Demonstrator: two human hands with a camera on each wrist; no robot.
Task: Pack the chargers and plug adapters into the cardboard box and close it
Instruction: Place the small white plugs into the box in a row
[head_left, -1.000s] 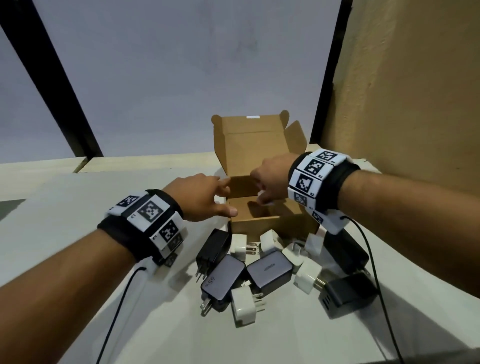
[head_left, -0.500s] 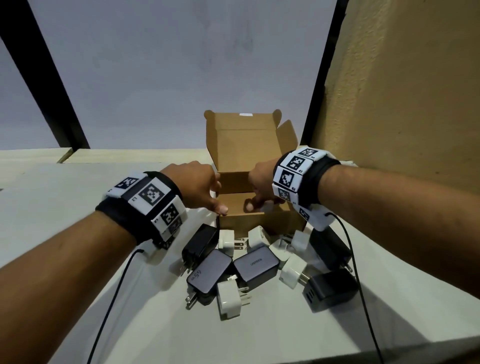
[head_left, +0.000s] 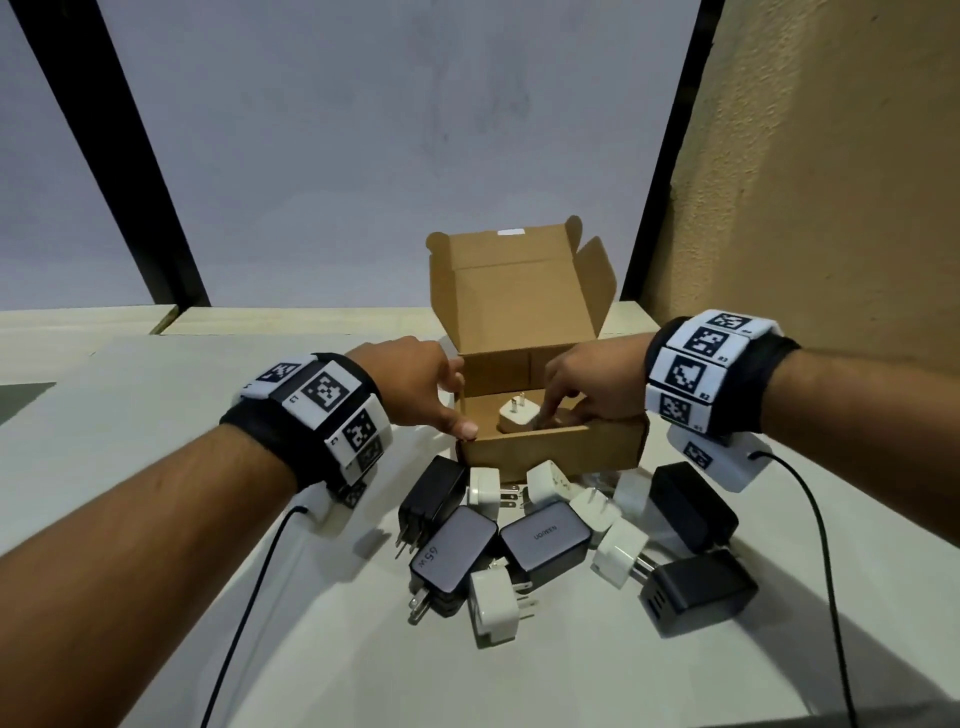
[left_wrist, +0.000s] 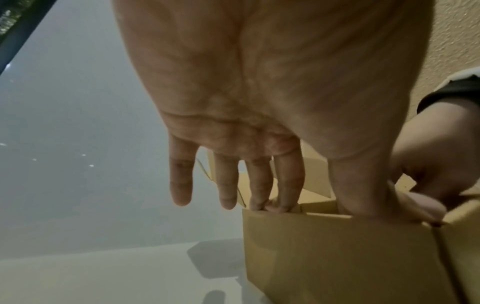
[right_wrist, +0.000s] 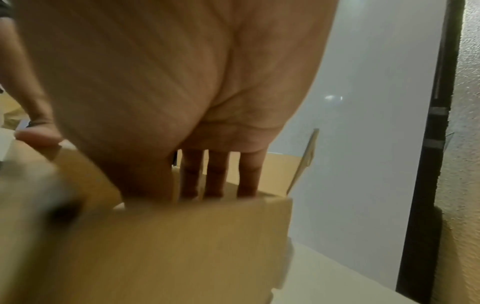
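Head view shows our cardboard box (head_left: 550, 441) open at the middle of the bench (head_left: 156, 415), its lid standing up at the far side. One white plug adapter (head_left: 514, 418) already sits inside, prongs up. Our left hand (head_left: 415, 384) steadies the box at its left wall, thumb on the near-left corner and fingers (left_wrist: 285, 185) straight against the rim, holding nothing. Our right hand (head_left: 582, 389) reaches down into the box beside the adapter; its fingers point onto the floor of the box, straight and empty as far as we can tell. The remaining chargers (head_left: 545, 540) and adapters lie heaped on the bench just near of the box, black ones and white ones mixed.

To do this step well, we judge that we should push the adapter flat into a corner so the bulky black chargers fit beside it, keep the left hand bracing the light box against sliding, and lay prongs inward so the lid can fold down.
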